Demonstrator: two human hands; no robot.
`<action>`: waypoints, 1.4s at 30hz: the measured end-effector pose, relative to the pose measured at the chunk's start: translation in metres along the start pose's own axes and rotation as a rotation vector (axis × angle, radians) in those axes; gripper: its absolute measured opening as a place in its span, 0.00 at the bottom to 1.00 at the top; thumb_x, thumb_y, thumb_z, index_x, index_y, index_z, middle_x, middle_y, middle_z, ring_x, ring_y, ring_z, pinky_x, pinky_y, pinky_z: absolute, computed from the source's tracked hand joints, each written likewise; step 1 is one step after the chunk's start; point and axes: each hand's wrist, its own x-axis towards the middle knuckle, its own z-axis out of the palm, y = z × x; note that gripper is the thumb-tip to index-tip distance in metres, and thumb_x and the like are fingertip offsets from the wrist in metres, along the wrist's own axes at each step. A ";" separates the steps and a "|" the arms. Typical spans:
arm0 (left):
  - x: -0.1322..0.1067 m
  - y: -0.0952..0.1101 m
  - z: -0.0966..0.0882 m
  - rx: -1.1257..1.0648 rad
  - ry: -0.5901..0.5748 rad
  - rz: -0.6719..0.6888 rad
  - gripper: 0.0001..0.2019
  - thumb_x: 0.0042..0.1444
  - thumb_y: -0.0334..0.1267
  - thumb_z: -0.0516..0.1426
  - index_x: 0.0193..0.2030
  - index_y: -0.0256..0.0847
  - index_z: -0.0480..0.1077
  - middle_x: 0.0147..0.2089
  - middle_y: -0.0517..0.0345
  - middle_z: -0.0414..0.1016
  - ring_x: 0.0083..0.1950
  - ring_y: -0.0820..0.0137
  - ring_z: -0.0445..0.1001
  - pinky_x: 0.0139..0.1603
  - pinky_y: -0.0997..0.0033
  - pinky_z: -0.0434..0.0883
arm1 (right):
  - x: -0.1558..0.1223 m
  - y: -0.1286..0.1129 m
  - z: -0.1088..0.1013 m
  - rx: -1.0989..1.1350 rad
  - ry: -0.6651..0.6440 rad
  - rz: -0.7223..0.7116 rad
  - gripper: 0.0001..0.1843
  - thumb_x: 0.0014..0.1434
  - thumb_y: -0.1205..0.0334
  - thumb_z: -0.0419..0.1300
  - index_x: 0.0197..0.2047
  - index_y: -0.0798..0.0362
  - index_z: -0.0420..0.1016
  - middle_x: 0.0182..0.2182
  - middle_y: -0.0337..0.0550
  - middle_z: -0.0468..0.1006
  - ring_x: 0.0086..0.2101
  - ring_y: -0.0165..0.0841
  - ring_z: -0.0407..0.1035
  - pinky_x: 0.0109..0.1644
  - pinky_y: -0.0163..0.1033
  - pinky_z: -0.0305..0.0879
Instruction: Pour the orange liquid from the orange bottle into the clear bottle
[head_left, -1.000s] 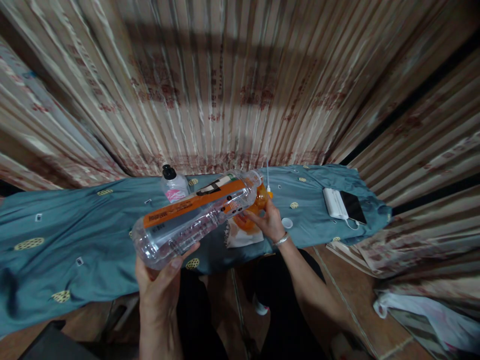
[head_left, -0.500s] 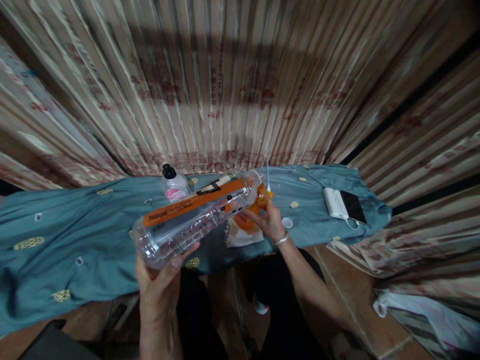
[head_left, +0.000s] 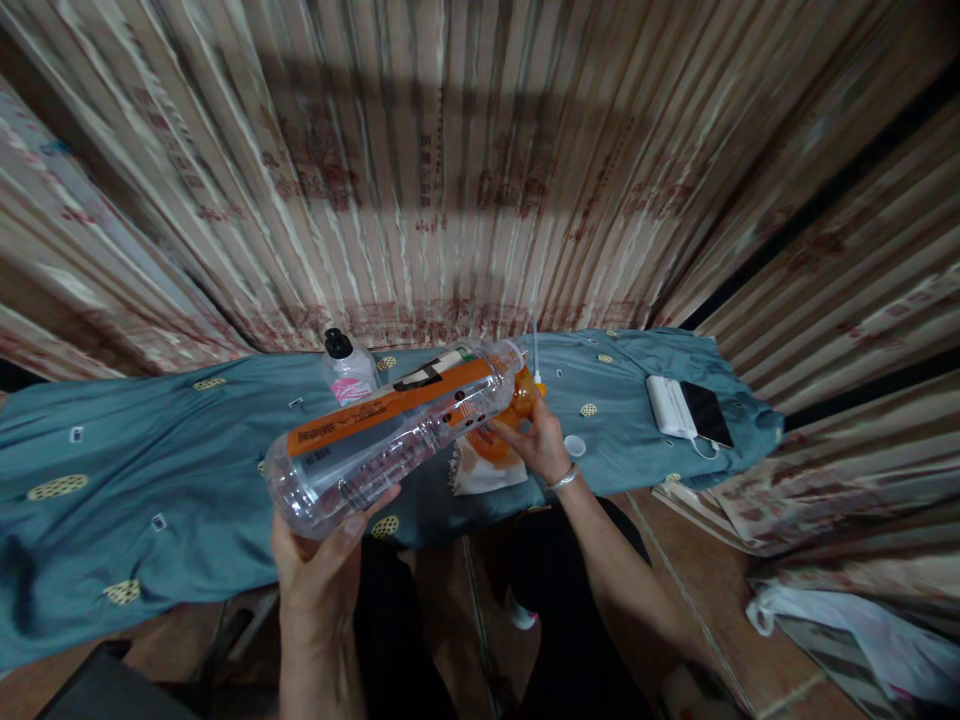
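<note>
A large clear plastic bottle (head_left: 390, 425) with an orange label lies slantwise across the middle of the view. My left hand (head_left: 322, 565) is wrapped round its base end, and its uncapped-looking neck points to the upper right. Close by that neck, my right hand (head_left: 541, 440) grips a see-through amber container (head_left: 523, 398), partly hidden behind the bottle and my fingers. I cannot tell whether the bottle's mouth touches it. Below the container lies a white cloth or paper (head_left: 491, 480) with orange on it. A small white round cap (head_left: 574, 446) rests right of my right hand.
Teal patterned cloth (head_left: 180, 500) covers the long narrow surface. A clear bottle with a black cap (head_left: 349, 370) stands behind the held bottle. A white power bank (head_left: 670, 406), a black phone (head_left: 705, 412) and a white cable (head_left: 536, 355) lie rightward. Pleated curtains (head_left: 450, 200) hang behind.
</note>
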 end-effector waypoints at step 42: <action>0.001 0.000 0.000 -0.034 0.012 -0.007 0.32 0.40 0.39 0.77 0.55 0.47 0.80 0.55 0.49 0.82 0.51 0.53 0.82 0.48 0.50 0.84 | 0.000 0.000 0.000 0.016 -0.019 0.006 0.37 0.57 0.34 0.70 0.60 0.49 0.71 0.47 0.51 0.84 0.46 0.46 0.81 0.54 0.51 0.79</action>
